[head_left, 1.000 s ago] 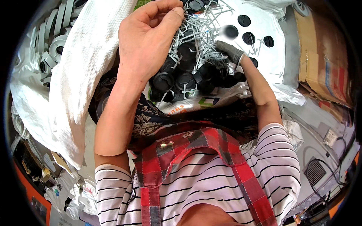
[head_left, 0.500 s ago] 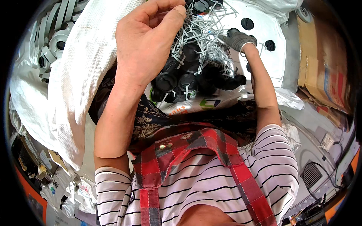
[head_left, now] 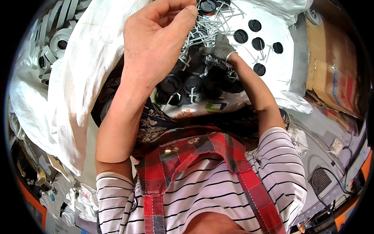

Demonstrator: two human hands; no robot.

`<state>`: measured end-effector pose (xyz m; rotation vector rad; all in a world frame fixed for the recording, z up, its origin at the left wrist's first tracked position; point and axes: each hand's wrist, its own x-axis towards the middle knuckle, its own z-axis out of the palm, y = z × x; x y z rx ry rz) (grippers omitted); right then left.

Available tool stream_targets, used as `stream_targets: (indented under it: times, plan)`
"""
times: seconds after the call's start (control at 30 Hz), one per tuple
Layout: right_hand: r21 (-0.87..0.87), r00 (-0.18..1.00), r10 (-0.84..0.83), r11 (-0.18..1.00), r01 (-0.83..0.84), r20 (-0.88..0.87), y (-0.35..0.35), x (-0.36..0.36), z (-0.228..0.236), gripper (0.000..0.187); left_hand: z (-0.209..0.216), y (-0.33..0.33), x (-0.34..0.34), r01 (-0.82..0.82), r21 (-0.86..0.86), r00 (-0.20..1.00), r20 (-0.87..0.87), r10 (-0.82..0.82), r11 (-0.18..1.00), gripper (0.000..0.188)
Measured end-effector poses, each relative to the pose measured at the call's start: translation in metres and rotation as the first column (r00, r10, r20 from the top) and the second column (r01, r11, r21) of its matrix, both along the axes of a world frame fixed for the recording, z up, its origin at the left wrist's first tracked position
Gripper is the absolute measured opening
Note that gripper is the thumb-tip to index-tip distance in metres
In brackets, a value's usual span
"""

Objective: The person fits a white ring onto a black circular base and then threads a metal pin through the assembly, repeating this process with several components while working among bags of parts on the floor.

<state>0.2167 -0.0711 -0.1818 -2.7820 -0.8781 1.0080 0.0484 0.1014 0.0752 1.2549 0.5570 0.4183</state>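
My left hand [head_left: 157,37] is bare and raised over the left side of a heap of pale thin plastic sticks [head_left: 222,17]. Its fingers curl in with the thumb against them; whatever they hold is hidden. My right hand [head_left: 223,47], in a grey glove, reaches over the heap with thumb and fingers apart. The thumb is beside a large black round cap [head_left: 196,54]. More black caps [head_left: 171,84] lie piled below my hands. Several smaller-looking black round caps [head_left: 258,43] lie spread on the white sheet [head_left: 282,64] to the right.
A white woven sack [head_left: 91,43] hangs at the left, beside grey plastic rings and fittings [head_left: 60,43]. A cardboard box [head_left: 329,62] stands at the right. Below it are a grey vented casing [head_left: 321,177] and a black cable [head_left: 327,204].
My right hand has moved left, from the caps on the sheet to the heap, uncovering caps and a few loose sticks there. My left hand has shifted slightly right.
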Motion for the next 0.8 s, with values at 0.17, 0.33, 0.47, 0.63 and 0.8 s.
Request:
stream_targets:
  times: [0.17,0.33,0.47,0.63,0.8]
  plan:
    - [-0.129,0.983,-0.182,0.975,0.181,0.005,-0.025,0.019,-0.028,0.128,-0.007,0.004,-0.005,-0.055,0.038,0.996,-0.071,0.057,0.998,0.017]
    - [0.030,0.987,-0.153,0.987,0.155,-0.052,-0.054,0.049,-0.044,0.109,-0.003,0.001,-0.008,0.017,-0.083,1.000,-0.024,-0.019,0.996,0.017]
    - [0.074,0.987,0.163,0.984,-0.161,-0.008,-0.079,0.083,-0.104,0.092,0.007,0.006,-0.010,0.089,-0.106,0.996,0.024,-0.087,0.990,0.016]
    - [0.341,0.922,0.179,0.938,-0.055,-0.342,-0.069,0.068,-0.121,0.060,0.004,0.001,-0.009,0.046,-0.064,0.999,0.008,-0.046,0.997,0.015]
    - [0.258,0.849,0.196,0.963,-0.074,-0.491,-0.036,0.055,-0.081,0.059,0.002,0.002,-0.014,0.054,-0.024,0.998,0.012,-0.054,0.998,0.015]
